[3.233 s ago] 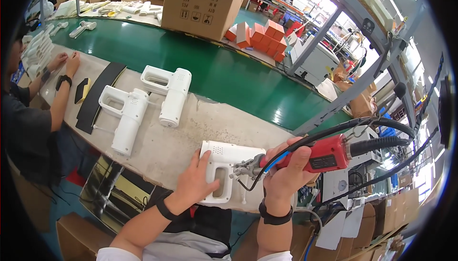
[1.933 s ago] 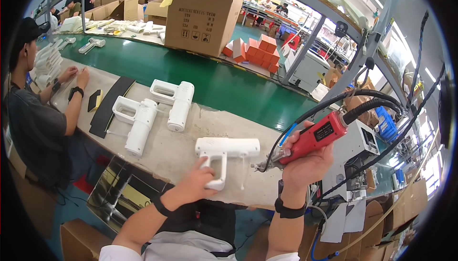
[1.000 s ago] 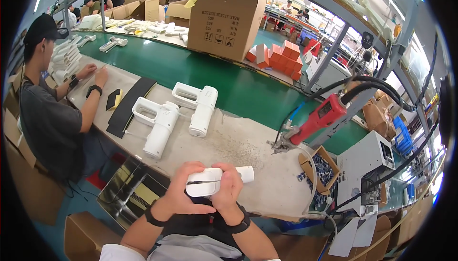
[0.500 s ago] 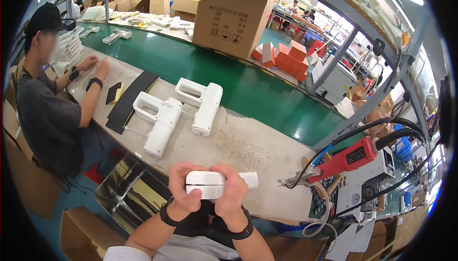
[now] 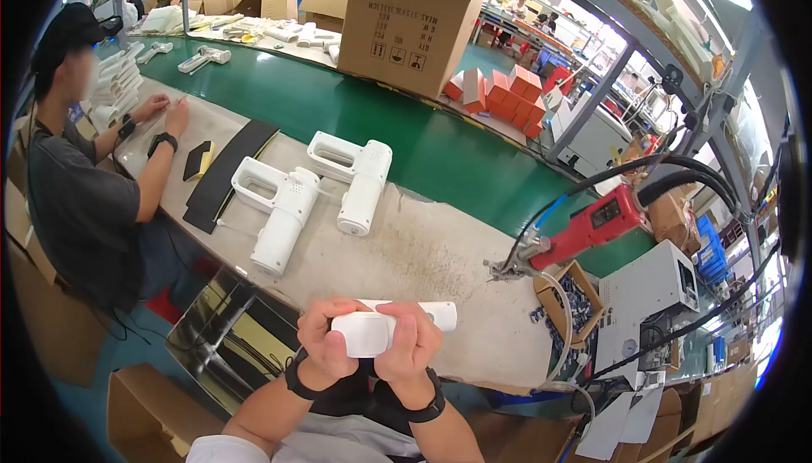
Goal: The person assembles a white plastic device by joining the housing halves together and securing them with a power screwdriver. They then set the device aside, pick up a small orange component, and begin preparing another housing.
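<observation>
Both my hands grip a white plastic appliance housing (image 5: 362,334) over the near edge of the bench. My left hand (image 5: 321,343) wraps its left side, thumb against the end facing me. Closed round the other side is my right hand (image 5: 409,345), its thumb along the top. A white tubular part of the housing sticks out beyond my right fingers; much of the rest is hidden behind my hands. Farther off on the bench lie two similar white housings with looped handles, a nearer one (image 5: 283,222) and a farther one (image 5: 364,188).
A red power tool (image 5: 588,228) with black hoses hangs to the right, above a small box (image 5: 590,284) of small dark parts. Black strips (image 5: 228,175) lie left, near a seated person (image 5: 85,184). A green belt (image 5: 440,171) runs behind; a large carton (image 5: 406,32) stands beyond.
My hands have turned the housing, so its seam no longer shows and a plain end faces me. The red tool has swung up and away, uncovering the box of small parts.
</observation>
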Demonstrator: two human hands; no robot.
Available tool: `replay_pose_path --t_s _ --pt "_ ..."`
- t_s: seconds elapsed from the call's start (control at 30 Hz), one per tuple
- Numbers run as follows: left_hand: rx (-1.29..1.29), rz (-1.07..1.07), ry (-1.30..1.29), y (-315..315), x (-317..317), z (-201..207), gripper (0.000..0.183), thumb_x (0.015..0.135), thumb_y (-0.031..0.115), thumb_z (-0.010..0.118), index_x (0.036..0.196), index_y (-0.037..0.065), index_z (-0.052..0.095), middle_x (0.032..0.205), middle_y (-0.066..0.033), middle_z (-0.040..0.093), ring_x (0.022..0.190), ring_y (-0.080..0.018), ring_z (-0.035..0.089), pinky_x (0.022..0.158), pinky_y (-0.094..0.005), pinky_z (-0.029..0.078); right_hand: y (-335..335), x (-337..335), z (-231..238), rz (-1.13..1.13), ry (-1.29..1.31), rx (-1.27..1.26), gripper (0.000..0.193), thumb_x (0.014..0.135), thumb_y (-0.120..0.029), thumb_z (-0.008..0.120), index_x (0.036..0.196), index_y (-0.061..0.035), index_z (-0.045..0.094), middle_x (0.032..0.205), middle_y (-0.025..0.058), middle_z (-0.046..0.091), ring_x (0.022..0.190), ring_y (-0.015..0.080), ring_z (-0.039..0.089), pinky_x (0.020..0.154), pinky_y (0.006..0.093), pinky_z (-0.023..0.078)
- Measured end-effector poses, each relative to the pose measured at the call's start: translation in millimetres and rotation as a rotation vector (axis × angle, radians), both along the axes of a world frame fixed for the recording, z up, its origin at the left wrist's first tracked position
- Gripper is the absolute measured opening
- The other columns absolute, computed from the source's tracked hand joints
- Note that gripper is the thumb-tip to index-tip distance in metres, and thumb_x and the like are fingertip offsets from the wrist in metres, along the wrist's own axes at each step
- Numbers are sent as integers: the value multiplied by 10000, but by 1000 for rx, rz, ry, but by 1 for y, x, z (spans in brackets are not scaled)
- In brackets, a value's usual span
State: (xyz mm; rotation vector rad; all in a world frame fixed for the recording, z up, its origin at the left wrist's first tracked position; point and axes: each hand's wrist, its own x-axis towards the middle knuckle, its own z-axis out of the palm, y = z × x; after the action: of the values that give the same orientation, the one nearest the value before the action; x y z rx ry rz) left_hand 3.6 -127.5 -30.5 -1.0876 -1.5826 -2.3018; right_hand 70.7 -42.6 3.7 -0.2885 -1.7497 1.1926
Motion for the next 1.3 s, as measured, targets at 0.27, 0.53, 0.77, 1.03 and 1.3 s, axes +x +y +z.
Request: replay_pose_path --t_s 0.27,0.53,0.77,1.03,1.3 --pt "154 -106 261 19 -10 -2 240 890 188 527 993 -28 528 846 -216 652 734 -291 651 649 -365 533 29 3 -22 101 246 150 214 843 -158 553 860 47 611 725 162 588 614 254 566 568 326 452" --pt "-296 -309 241 30 -17 -29 209 814 40 597 1020 12 620 917 -152 665 836 -300 654 957 -426 459 58 21 -65 -56 -31 544 182 751 -135 670 841 -19 563 735 136 510 670 304 522 584 371 423" --pt "-628 -291 303 45 -10 -46 249 791 97 635 1033 38 633 775 -109 650 712 -309 644 1011 -439 440 33 42 -52 -137 -134 464 129 778 -53 648 797 -29 524 827 134 532 824 323 556 737 379 470" --pt "-1045 -236 492 73 -6 -9 382 732 353 739 943 52 635 823 -77 654 767 -264 621 850 -406 473 88 79 88 -650 371 228 422 857 -54 610 1236 45 455 1174 149 521 1065 244 520 919 390 433" --pt "-941 -2 610 81 -3 -23 766 656 500 756 1174 -15 527 1380 -176 383 1267 -370 331 1054 -581 250 123 35 102 -184 159 -243 385 841 -22 653 1186 14 488 824 55 601 644 108 565 628 248 470"
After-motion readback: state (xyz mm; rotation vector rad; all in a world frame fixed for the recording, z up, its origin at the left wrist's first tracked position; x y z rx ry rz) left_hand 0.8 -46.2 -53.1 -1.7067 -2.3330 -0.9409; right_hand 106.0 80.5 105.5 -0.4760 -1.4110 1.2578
